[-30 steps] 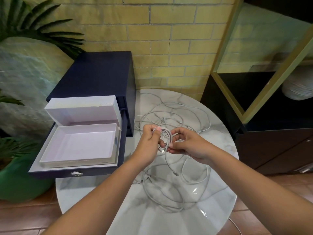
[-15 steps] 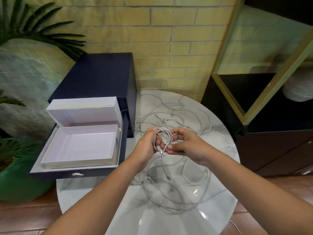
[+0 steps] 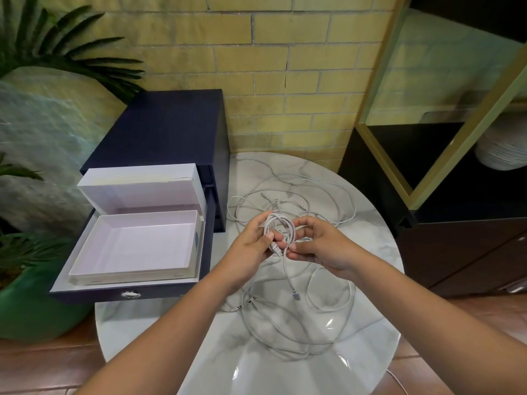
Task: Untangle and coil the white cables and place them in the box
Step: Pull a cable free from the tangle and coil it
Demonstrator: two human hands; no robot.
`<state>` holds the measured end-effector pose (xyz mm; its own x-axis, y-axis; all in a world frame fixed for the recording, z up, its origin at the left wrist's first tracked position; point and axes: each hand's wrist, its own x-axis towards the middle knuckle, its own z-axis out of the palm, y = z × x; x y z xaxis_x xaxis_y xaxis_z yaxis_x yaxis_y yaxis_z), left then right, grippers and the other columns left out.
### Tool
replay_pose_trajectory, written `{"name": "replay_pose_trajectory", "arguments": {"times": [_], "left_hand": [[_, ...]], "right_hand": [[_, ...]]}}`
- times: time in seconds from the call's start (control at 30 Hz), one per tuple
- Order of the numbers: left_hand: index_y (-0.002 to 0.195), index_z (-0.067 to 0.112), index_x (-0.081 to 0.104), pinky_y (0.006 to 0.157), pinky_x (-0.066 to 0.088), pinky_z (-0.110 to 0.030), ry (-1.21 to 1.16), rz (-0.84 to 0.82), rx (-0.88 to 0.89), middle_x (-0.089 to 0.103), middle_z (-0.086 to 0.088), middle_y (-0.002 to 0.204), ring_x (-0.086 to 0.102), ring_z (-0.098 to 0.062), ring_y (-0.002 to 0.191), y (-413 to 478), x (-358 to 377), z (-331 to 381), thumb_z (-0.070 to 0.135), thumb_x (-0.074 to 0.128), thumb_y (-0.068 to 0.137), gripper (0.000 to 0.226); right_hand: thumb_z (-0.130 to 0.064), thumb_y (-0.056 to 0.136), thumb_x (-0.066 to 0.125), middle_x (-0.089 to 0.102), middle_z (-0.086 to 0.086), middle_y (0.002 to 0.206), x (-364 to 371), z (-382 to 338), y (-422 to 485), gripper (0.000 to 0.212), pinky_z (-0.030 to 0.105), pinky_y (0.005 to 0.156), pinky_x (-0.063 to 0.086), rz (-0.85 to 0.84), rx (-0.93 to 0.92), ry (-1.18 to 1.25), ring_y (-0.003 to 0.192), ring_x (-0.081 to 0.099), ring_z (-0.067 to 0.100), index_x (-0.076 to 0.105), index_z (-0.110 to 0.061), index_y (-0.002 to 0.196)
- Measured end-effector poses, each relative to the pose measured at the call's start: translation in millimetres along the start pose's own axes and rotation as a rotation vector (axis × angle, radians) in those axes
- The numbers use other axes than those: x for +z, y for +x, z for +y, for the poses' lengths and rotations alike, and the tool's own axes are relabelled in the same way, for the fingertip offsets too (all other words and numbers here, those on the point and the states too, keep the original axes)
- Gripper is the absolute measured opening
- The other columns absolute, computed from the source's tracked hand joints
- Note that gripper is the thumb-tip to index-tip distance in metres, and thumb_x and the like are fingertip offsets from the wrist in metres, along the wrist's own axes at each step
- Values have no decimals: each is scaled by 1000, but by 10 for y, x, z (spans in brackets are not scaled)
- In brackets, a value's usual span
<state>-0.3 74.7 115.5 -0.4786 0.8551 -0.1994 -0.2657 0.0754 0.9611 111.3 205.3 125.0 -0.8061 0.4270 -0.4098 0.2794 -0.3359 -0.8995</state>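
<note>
Coil (image 3: 281,225) between left hand (image 3: 251,248) and right hand (image 3: 320,249), tail (image 3: 288,276) hanging downward.

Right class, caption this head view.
Left hand and right hand hold a coiled white cable above tangled cables, box open.

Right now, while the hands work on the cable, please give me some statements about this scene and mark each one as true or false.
1. The left hand and the right hand hold a coil of white cable above the table. True.
2. A cable already lies in the white box. False: the box holds no cable.
3. More loose cables lie on the table. True.
4. The box stands on the floor. False: it rests on an open dark drawer.
5. The box lid is shut. False: the lid stands up behind the box.
</note>
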Motion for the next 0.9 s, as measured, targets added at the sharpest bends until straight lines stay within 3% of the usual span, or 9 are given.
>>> {"name": "replay_pose_trajectory", "arguments": {"times": [0.23, 0.4, 0.5, 0.63, 0.77, 0.9], "left_hand": [[128, 29, 43, 77, 54, -21, 107, 82, 64, 60, -4, 88, 65, -5, 75, 15, 28, -21, 6, 35, 103, 35], [118, 33, 50, 84, 54, -36, 151, 131, 67, 61, -3, 82, 64, -13, 75, 26, 51, 8, 7, 37, 102, 33], [119, 28, 52, 81, 54, -35, 172, 149, 73, 63, -1, 78, 65, -12, 72, 27, 52, -3, 9, 39, 102, 28], [114, 34, 57, 80, 56, -40, 202, 176, 112, 66, -2, 81, 65, -15, 73, 13, 54, -31, 12, 39, 103, 31], [111, 38, 60, 80, 54, -40, 186, 207, 122, 67, 0, 82, 64, -13, 70, 19, 71, -40, 10, 37, 103, 37], [110, 42, 62, 75, 54, -31, 161, 182, 110, 65, 14, 72, 60, -7, 66, 15, 61, -13, 6, 32, 103, 46]], "right_hand": [[16, 84, 60, 62, 14, 93, 30, 34, -4, 37, 30, 76, 60, 0, -41, -20, 75, 70, 24, 53, -6, 113], [17, 82, 61, 58, 12, 103, 39, 8, -2, 40, 33, 78, 60, 9, -70, -49, 76, 69, 27, 55, -9, 112], [17, 81, 61, 56, 15, 111, 39, 5, -7, 42, 32, 76, 60, 16, -62, -47, 77, 68, 28, 54, -7, 116], [15, 85, 57, 56, 20, 119, 50, 4, -16, 42, 32, 77, 60, 0, -45, -25, 79, 69, 29, 53, -6, 120], [6, 92, 47, 67, 22, 108, 59, -40, -31, 32, 37, 85, 57, -67, 16, 42, 83, 69, 29, 56, -6, 120], [-7, 100, 36, 69, 22, 109, 32, -100, -18, 30, 33, 73, 60, -115, 78, 106, 89, 70, 34, 58, -7, 121]]}}
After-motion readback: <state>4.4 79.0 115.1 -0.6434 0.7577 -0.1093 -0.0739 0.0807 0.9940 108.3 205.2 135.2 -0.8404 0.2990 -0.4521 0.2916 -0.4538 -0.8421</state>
